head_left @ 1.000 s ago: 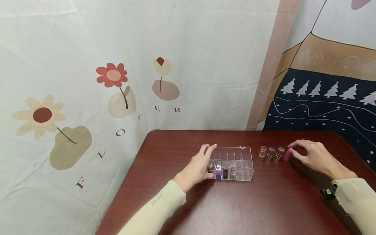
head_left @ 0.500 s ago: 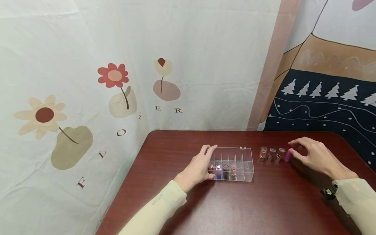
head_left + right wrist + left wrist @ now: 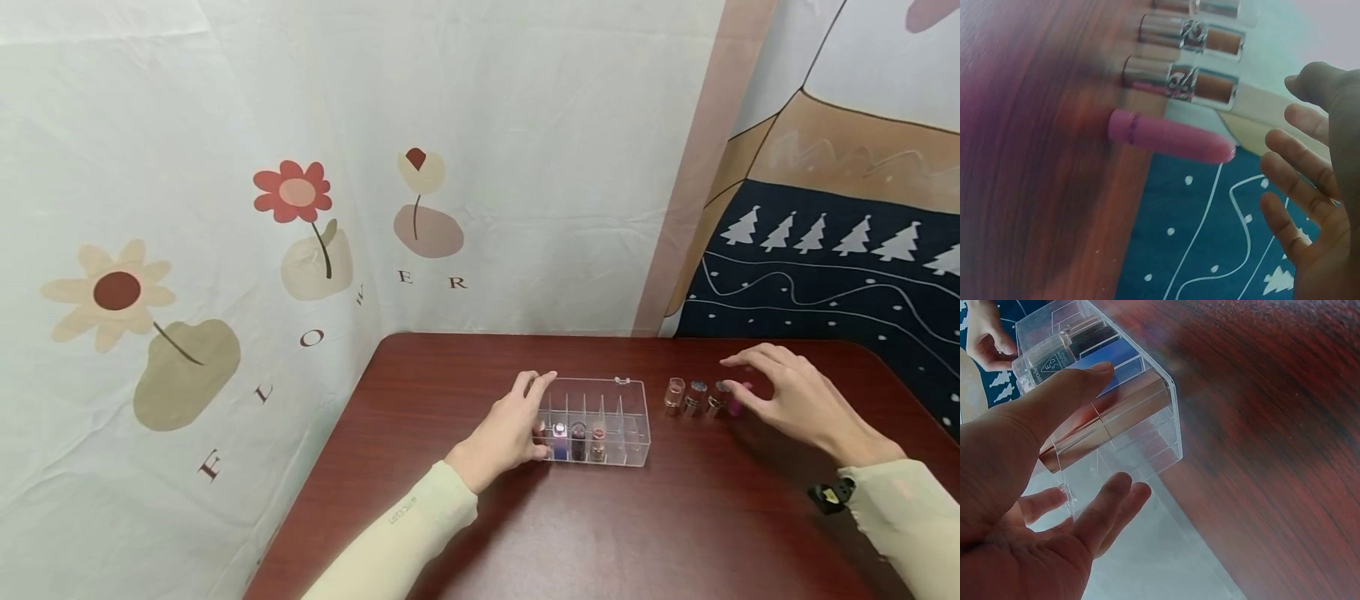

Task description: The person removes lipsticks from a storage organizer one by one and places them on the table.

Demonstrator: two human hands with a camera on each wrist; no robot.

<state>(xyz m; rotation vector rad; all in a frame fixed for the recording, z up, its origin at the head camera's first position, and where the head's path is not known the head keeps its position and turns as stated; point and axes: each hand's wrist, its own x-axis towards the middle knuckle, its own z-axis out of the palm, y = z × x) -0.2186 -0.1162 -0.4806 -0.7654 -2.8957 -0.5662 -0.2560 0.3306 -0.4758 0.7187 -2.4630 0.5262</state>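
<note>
My left hand grips the left end of a clear divided box, thumb at the front and fingers behind. Inside stand a rose-gold tube, a blue-purple lipstick, a dark lipstick and a clear one with a red top. On the right, my right hand hovers with fingers spread, holding nothing. Close by stands a pink lipstick, partly hidden behind the thumb in the head view. Left of it stand two silver lipsticks and a clear-capped one.
The box and lipsticks stand on a reddish-brown table. A white flower-printed cloth hangs behind and to the left. At the back right hangs a dark cloth with white trees.
My right hand has come away from the pink lipstick, shifting slightly left and up, its fingers now over the row's right end. My left hand stays on the box.
</note>
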